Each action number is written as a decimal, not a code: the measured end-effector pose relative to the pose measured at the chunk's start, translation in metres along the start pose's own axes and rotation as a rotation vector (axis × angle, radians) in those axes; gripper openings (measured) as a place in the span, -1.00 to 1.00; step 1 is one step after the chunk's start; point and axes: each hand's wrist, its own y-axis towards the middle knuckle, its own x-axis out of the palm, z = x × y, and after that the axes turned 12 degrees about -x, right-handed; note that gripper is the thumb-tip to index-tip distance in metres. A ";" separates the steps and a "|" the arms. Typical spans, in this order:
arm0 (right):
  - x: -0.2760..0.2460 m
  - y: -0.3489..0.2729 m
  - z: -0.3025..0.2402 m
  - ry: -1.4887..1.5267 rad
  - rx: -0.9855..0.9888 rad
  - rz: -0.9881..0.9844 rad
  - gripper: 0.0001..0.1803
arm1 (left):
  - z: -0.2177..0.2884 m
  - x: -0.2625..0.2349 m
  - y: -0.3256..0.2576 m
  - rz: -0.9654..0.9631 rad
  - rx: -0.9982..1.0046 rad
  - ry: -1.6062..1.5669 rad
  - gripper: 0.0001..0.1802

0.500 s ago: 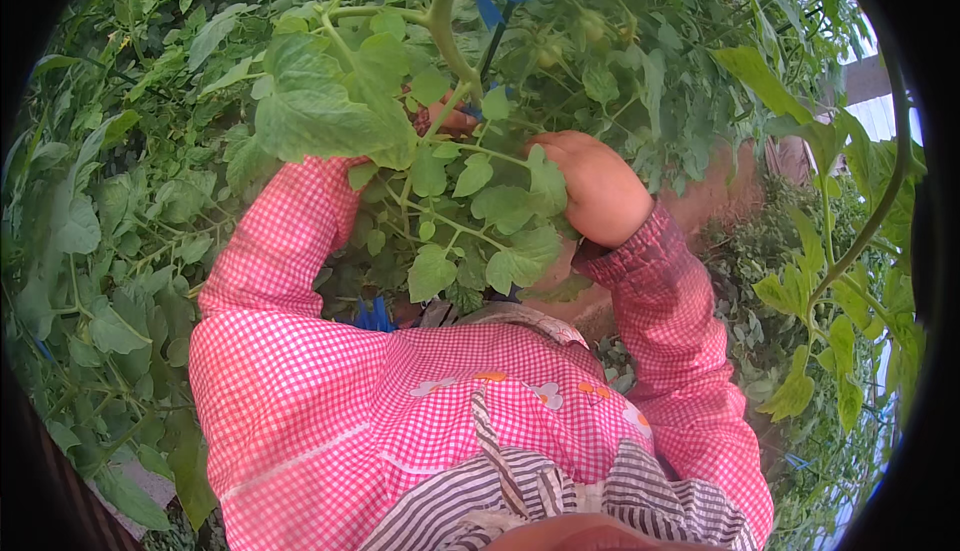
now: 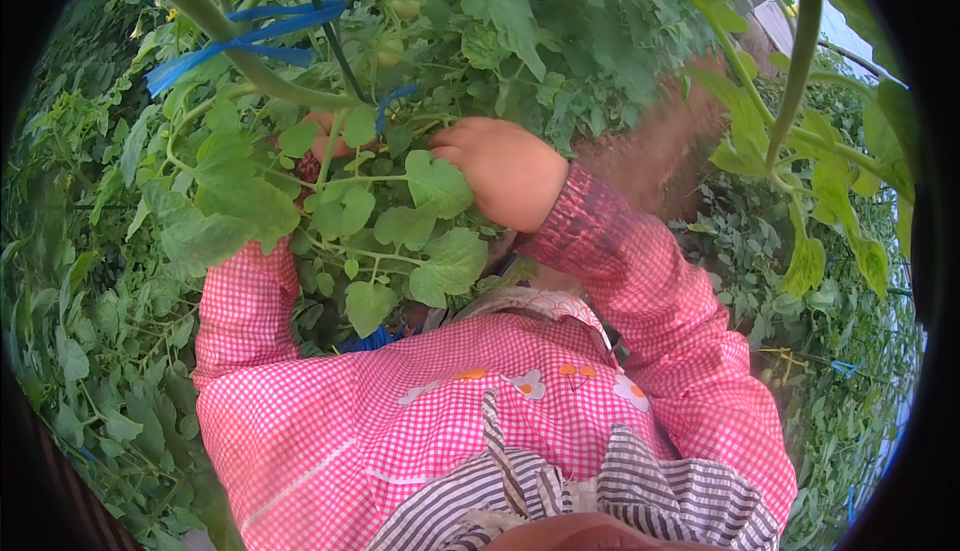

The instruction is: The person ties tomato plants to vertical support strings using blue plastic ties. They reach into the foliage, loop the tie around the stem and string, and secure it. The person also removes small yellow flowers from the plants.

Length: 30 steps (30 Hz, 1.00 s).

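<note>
My right hand [image 2: 505,171] reaches out of a pink checked sleeve into a tomato plant. Its fingers curl into the leaves near a thin stem, and the fingertips are hidden. My left hand [image 2: 322,137] is almost wholly covered by leaves [image 2: 240,201]; only a small patch of it shows beside a thick green stem [image 2: 215,26]. A blue ribbon [image 2: 245,41] is tied around that stem. Just above the hands hang small green tomatoes [image 2: 400,1].
Dense green foliage surrounds me on both sides. Another thick stem [image 2: 800,41] curves down at the upper right. A patch of brown soil [image 2: 665,156] shows behind my right wrist. A second blue tie [image 2: 845,366] hangs low on the right.
The view has swung, so the plant and blue ribbon sit further left and lower. My right hand has shifted left in the picture and stays in the leaves.
</note>
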 end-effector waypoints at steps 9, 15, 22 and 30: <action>-0.008 0.054 0.053 0.208 0.092 -0.074 -0.69 | 0.007 0.037 -0.026 0.082 0.459 -0.132 -0.64; 0.027 0.089 0.069 0.300 0.163 -0.269 -0.58 | 0.032 0.038 -0.022 0.183 0.490 0.366 -0.67; 0.055 0.066 0.047 -0.065 0.018 -0.164 -0.79 | 0.032 0.056 -0.045 0.497 0.028 0.193 -0.63; 0.062 0.045 0.023 0.160 0.202 0.117 -0.68 | 0.017 0.054 -0.039 0.639 0.205 0.226 -0.62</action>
